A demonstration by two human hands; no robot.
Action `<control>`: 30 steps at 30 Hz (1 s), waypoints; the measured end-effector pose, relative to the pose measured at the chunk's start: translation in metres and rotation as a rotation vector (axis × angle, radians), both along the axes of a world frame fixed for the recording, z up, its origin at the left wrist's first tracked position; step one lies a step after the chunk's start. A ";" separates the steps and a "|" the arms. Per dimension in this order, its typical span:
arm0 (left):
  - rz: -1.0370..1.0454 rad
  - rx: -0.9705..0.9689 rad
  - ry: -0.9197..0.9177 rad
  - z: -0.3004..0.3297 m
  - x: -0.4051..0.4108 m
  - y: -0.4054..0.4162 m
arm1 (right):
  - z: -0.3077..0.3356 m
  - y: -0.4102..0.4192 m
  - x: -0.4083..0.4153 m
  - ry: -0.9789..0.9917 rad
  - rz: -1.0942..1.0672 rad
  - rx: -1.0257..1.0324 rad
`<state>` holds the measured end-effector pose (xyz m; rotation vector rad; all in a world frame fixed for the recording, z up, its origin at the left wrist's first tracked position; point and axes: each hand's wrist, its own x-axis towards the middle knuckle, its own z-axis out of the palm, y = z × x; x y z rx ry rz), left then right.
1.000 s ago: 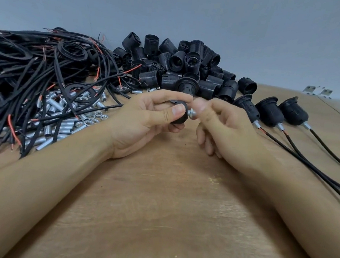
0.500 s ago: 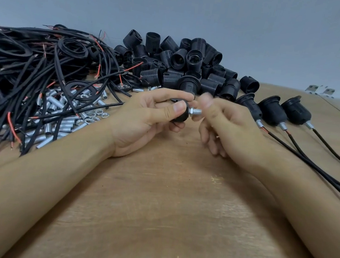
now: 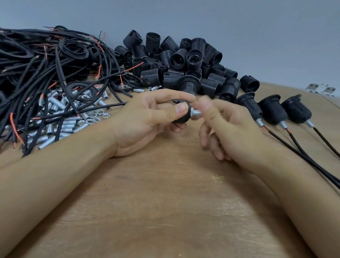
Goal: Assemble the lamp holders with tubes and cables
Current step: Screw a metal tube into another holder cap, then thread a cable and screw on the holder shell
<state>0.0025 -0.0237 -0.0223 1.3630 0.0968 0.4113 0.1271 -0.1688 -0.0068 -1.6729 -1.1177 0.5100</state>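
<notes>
Head-worn wide-angle view looks forward and down, close over the table (image 3: 156,221).

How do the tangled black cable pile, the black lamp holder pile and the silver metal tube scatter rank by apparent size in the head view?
1. Tangled black cable pile
2. Black lamp holder pile
3. Silver metal tube scatter, partly hidden under cables, so its true extent is unsure.

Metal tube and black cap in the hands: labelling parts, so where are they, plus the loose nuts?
Metal tube (image 3: 196,112), head view, its bare middle.
Black cap (image 3: 183,119), head view, its rim.
Loose nuts (image 3: 98,113), head view, one nut.
</notes>
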 end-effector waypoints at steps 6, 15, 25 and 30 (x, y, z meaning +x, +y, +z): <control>-0.028 0.030 -0.018 -0.002 0.000 0.002 | 0.000 0.001 0.001 0.015 -0.015 -0.034; 0.175 0.437 -0.016 -0.002 -0.001 -0.011 | -0.006 0.004 0.003 -0.031 -0.039 0.007; 0.743 1.234 0.131 0.003 -0.015 0.020 | -0.008 0.006 0.011 0.177 -0.106 0.017; 0.997 1.377 0.909 0.006 -0.030 0.062 | -0.007 0.005 0.011 0.172 -0.080 0.008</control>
